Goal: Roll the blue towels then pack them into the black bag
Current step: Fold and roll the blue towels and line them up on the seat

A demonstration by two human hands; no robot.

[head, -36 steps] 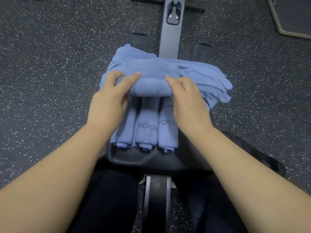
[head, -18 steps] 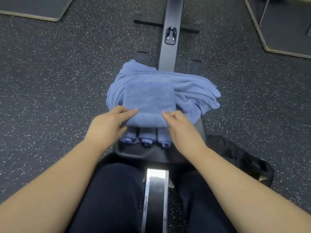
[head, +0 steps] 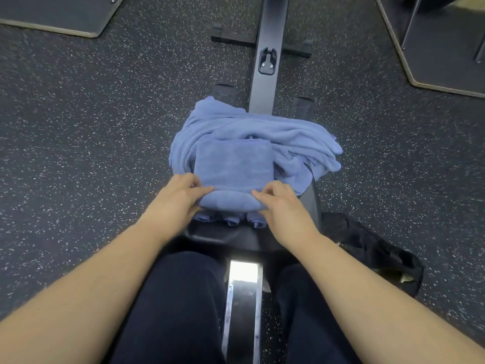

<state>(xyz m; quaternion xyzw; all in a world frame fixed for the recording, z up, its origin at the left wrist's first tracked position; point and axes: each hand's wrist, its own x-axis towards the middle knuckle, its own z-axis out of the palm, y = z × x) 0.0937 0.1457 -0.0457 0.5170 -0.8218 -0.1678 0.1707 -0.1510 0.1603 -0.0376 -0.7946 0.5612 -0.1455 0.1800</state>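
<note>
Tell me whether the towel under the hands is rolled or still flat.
Partly rolled: the towel lies flat ahead, its near edge curled under both hands.

I'm in a gym — under me runs a dark speckled rubber floor (head: 99, 122), the kind laid in workout rooms. I straddle the rail of a rowing machine (head: 268, 74), and black exercise mats (head: 446, 53) lie at the corners.

Open speckled floor (head: 91, 143) lies at nine o'clock of the towel pile (head: 262, 137). At twelve the rail (head: 267, 27) blocks the way; at four the black bag (head: 372, 253) sits just beside the seat (head: 236, 236). Mats (head: 60, 14) fill both far corners.
</note>
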